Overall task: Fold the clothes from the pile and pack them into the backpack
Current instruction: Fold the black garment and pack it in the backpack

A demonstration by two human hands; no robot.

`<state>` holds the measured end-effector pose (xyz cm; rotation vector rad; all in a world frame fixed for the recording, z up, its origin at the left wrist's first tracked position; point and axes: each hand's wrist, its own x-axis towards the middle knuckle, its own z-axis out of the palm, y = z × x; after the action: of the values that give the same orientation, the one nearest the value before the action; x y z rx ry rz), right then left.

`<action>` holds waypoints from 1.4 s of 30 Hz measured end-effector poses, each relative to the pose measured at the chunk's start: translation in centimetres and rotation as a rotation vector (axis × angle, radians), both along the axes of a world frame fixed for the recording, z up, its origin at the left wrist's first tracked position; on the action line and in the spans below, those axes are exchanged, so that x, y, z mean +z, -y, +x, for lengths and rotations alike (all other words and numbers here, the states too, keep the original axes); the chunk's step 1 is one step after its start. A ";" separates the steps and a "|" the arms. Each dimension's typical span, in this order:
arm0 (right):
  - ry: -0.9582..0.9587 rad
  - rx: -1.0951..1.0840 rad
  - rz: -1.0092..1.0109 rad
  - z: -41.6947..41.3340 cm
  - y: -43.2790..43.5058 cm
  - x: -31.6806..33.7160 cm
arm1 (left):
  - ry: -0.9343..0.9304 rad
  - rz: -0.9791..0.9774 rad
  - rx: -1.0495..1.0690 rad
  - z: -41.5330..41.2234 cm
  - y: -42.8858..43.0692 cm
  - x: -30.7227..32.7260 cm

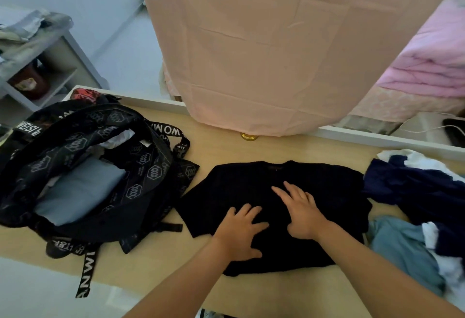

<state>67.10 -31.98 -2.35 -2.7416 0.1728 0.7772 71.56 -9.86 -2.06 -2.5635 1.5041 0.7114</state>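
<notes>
Setting: home bedroom. Evidence: bed stacked with folded pink quilt; peach cloth hanging beside it; grey shelf unit topped with crumpled fabric, dark red jar inside; wooden table bearing loose clothes pile.

Head view, one item: you are wearing the wide-angle camera and are looking forward and steeply down onto the desk from close above. Your left hand and right hand are sitting near frame centre; the backpack is filling the left edge, the clothes pile the right.
</notes>
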 end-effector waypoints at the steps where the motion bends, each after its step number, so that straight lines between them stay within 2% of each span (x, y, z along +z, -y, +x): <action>1: -0.006 -0.019 -0.018 -0.6 0.5 -0.2 | 0.072 0.061 0.016 -0.1 -0.3 -0.5; 4: 0.074 -0.093 -0.034 -1.9 1.6 -0.6 | 0.120 0.020 0.189 0.9 -1.7 -0.9; 8: 0.139 -0.170 0.025 -2.4 2.1 -1.1 | 0.089 -0.218 0.499 2.6 -2.9 -0.7; 13: 0.275 -0.254 -0.118 -1.9 3.2 -1.3 | -0.083 -0.382 0.936 4.9 -2.8 1.4; 17: 0.404 -0.465 -0.101 -1.0 4.6 0.4 | -0.240 -0.547 1.175 6.8 -1.9 2.9; 19: 0.452 -0.479 -0.053 -0.5 5.6 1.4 | -0.298 -0.534 1.114 7.9 -1.5 3.3; 21: 0.412 -0.280 0.003 -0.2 6.7 1.8 | -0.297 -0.417 0.956 9.0 -1.5 3.6; 24: 0.098 0.031 -0.066 -0.7 7.4 0.8 | -0.274 -0.236 0.756 10.4 -1.5 3.4; 26: 0.035 0.122 -0.174 -1.4 7.0 -0.6 | -0.199 -0.187 0.680 11.1 -1.5 2.6; 31: 0.213 0.083 -0.200 -1.3 6.4 -1.5 | -0.188 -0.244 0.653 12.1 -0.8 2.0; 34: 0.264 -0.209 -0.077 0.1 7.2 -0.1 | -0.179 -0.238 0.623 12.7 0.1 2.2; 37: 0.303 -0.442 -0.038 2.6 9.1 1.7 | -0.163 -0.154 0.648 13.9 1.7 2.3; 40: 0.338 -0.541 -0.119 5.3 10.7 2.1 | 0.017 -0.129 0.649 14.7 3.2 1.7; 42: 0.346 -0.522 -0.340 6.7 11.4 1.8 | 0.233 -0.137 0.570 14.6 3.4 0.8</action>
<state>73.85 -43.43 -0.59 -2.8692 0.9711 0.1375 86.18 -13.24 -1.23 -3.0775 0.7761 0.3311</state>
